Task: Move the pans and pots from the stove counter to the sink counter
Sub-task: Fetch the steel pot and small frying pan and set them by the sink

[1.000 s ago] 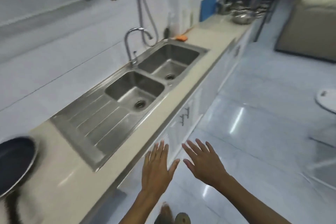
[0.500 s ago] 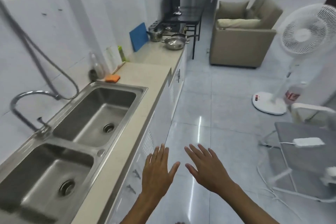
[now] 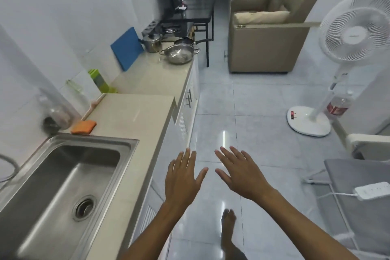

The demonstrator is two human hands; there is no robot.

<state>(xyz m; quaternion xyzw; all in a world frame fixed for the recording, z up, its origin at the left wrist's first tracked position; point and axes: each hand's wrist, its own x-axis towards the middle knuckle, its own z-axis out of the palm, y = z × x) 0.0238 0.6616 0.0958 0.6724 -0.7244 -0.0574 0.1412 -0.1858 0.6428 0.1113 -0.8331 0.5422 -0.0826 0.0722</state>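
The sink (image 3: 63, 177) is at the left; far behind it on the worktop (image 3: 152, 76) stand a lidded pot (image 3: 152, 43), a steel pan (image 3: 179, 53) and a dark pan (image 3: 185, 41). To the right of the sink, left hand (image 3: 181, 179) and right hand (image 3: 242, 175) hover with fingers spread, holding nothing

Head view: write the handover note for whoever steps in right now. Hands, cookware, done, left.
Left hand: open, empty, held out over the floor beside the sink counter.
Right hand: open, empty, held out beside it.
Cookware on the far stove counter: lidded steel pot by the blue cutting board, wide steel two-handled pot at the front edge, dark pan behind it next to the stove.
Done: none of these three has been moved; no cookware shows on the visible stretch of sink counter.
Left: walk over, carry each piece back to the sink counter.
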